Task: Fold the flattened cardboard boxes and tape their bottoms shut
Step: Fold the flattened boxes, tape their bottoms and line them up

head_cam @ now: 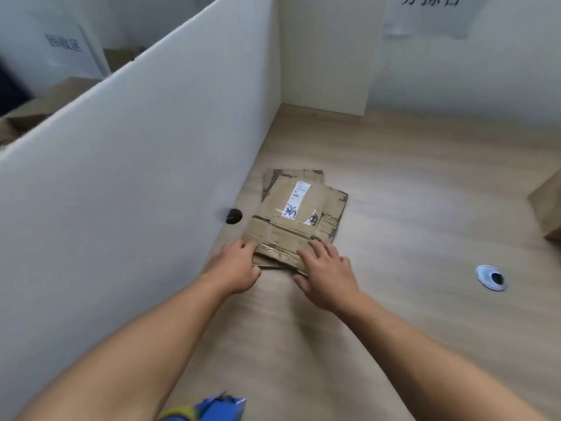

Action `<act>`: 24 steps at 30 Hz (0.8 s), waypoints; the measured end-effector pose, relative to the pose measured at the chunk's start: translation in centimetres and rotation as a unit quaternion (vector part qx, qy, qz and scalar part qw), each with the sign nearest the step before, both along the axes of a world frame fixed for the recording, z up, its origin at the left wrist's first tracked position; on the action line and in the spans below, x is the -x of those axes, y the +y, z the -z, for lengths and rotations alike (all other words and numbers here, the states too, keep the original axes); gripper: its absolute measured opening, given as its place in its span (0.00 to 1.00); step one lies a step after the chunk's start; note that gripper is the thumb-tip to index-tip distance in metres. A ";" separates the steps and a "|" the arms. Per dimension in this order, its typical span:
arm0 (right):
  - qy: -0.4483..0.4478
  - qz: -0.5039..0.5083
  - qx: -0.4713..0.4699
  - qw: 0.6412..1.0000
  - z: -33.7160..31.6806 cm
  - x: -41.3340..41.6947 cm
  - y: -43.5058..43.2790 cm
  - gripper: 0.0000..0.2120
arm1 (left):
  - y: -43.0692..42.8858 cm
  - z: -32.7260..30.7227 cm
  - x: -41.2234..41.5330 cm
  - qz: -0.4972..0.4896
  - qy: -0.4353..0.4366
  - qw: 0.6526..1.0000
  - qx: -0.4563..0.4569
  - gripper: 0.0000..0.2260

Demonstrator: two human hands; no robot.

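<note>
A small stack of flattened cardboard boxes [299,220] lies on the wooden table beside the white partition. The top one bears a white shipping label and black scribbles. My left hand [235,268] grips the stack's near left corner, fingers curled over its edge. My right hand [326,273] rests flat on the near right corner with fingers spread. A blue tape dispenser [212,408] shows at the bottom edge of the view, close to my body.
A white partition wall [136,165] runs along the left; more cardboard lies behind it. A black round object [233,216] sits at its base. A white cable grommet [491,278] is set in the table [425,208] at right. Another brown box [549,208] pokes in at the right edge.
</note>
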State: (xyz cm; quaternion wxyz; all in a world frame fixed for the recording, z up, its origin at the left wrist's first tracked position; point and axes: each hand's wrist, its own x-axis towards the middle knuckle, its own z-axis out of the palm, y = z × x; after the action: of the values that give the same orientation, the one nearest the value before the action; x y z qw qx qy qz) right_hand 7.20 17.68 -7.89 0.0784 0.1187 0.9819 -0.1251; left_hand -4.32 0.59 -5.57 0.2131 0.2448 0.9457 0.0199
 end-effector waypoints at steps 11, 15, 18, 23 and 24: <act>-0.031 0.009 -0.020 0.999 4.0 4.9 0.5 0.41 | 1.0 4.1 2.6 -0.171 -0.028 0.967 -0.187 0.25; -0.040 0.004 -0.027 0.999 1.0 1.9 0.1 0.38 | 0.0 -0.2 -0.2 -0.119 -0.008 0.947 -0.297 0.17; -0.024 0.064 0.000 0.998 -2.6 -1.5 -0.8 0.38 | -0.4 -4.2 -3.3 -0.082 -0.031 0.915 -0.394 0.12; 0.171 0.172 0.200 0.949 -7.8 -7.8 -1.9 0.18 | -2.3 -9.6 -7.8 -0.037 -0.109 0.844 -0.523 0.19; 0.202 0.203 0.253 0.924 -8.8 -9.6 -2.2 0.10 | -3.0 -9.8 -8.4 -0.051 -0.113 0.837 -0.534 0.21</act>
State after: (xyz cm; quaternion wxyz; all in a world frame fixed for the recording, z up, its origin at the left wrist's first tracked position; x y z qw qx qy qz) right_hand 16.75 15.44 0.94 -0.1211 0.2636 0.8676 -0.4038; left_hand 4.13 -2.41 4.28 0.1531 0.2678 0.7691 0.5598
